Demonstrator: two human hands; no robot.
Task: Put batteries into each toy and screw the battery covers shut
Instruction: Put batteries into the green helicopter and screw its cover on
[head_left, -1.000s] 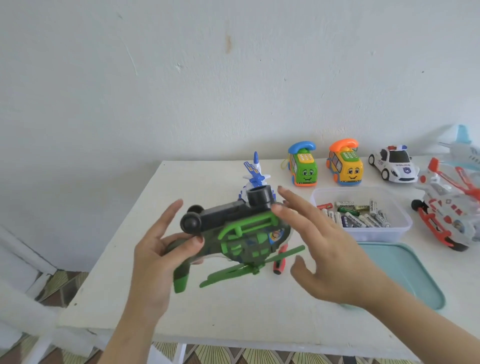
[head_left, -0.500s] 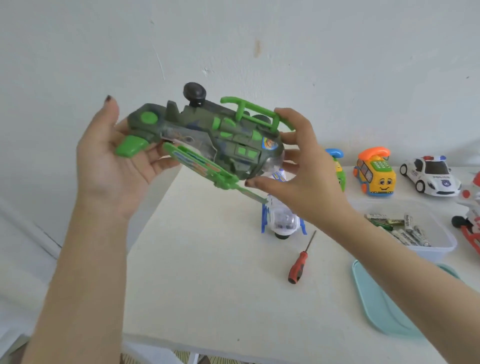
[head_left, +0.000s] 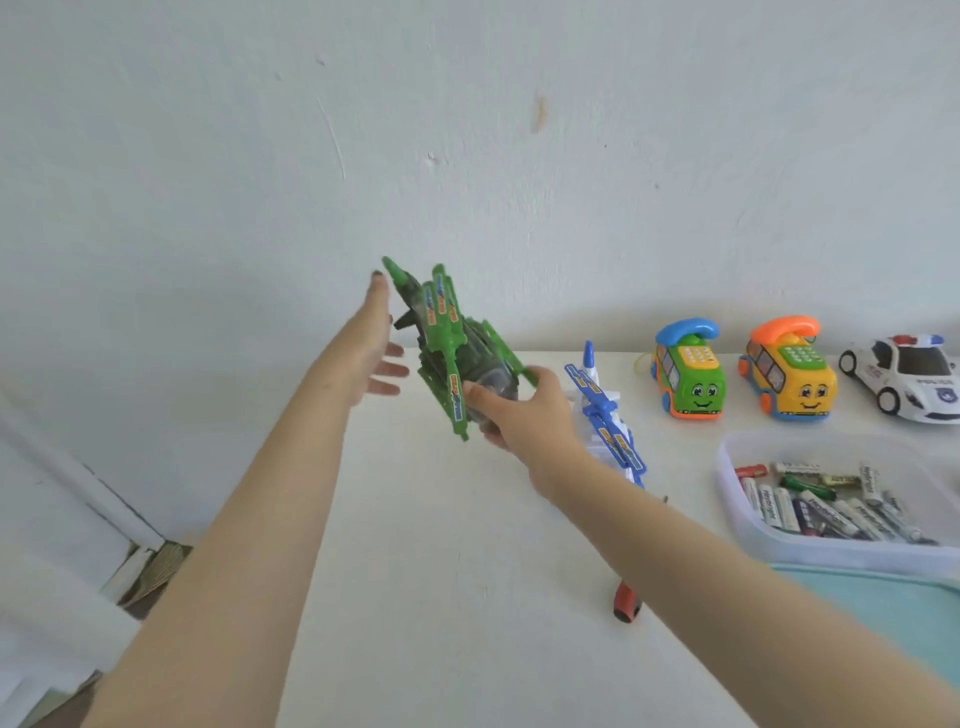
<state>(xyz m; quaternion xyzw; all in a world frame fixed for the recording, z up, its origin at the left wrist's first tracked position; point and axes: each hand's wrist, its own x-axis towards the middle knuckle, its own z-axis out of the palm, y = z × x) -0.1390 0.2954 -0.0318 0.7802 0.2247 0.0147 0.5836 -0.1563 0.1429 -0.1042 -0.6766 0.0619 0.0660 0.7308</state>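
Your hands are both stretched out toward the back left part of the worktop (head_left: 441, 571); your right hand (head_left: 524, 415) grips the green helicopter (head_left: 452, 353) at its nose, thumb and fingers closed around it, while your left hand (head_left: 376, 353) is spread with straight fingers just beside the tail and holds nothing; whether it touches the tail, I cannot tell. The helicopter is tilted, tail high and nose low, with the rotor side toward you; so its underside and its battery cover are hidden, and you cannot judge from here whether this toy is finished. As for progress, I think a good part is left; many batteries (head_left: 821, 501) lie in the clear tub (head_left: 727, 457) at the right, and the screwdriver (head_left: 627, 605) lies on the worktop, in neither hand. The blue helicopter (head_left: 605, 415), the green phone bus (head_left: 691, 374), the yellow phone bus (head_left: 789, 374) and the police car (head_left: 904, 374) stand along the back; their covers are underneath, so nothing shows which of them is done. The screwdriver is mostly covered by your right forearm, only the red handle end is seen; the police car, the tub and the teal tray (head_left: 883, 613) are cut off by the right edge.
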